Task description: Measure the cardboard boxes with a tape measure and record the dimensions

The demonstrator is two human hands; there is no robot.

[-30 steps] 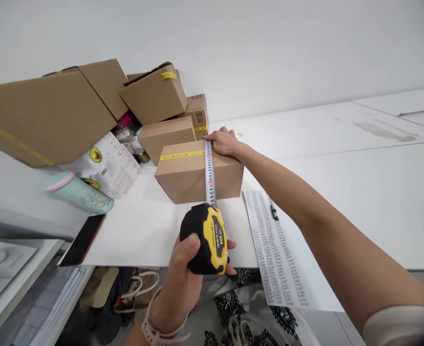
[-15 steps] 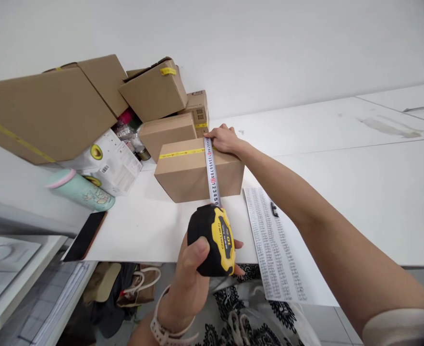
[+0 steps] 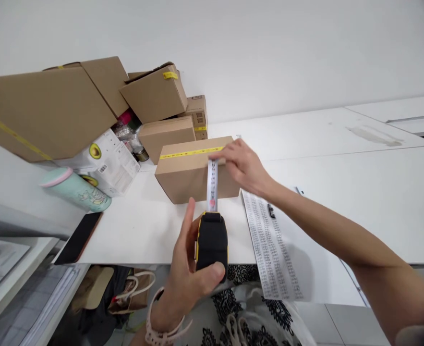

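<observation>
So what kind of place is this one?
Probably a packing or shipping desk: taped cardboard boxes stacked against the wall, a tape measure in the left hand drawn over one box, and a printed sheet on the white table.

My left hand (image 3: 186, 276) grips the black-and-yellow tape measure (image 3: 212, 242) just in front of the taped cardboard box (image 3: 188, 175). Its blade (image 3: 212, 187) runs up the box's near face to my right hand (image 3: 244, 166), which pinches the blade's end at the box's top edge. A printed sheet (image 3: 272, 245) lies right of the box. A green bottle (image 3: 75, 190) and a phone (image 3: 79, 236) lie to its left.
</observation>
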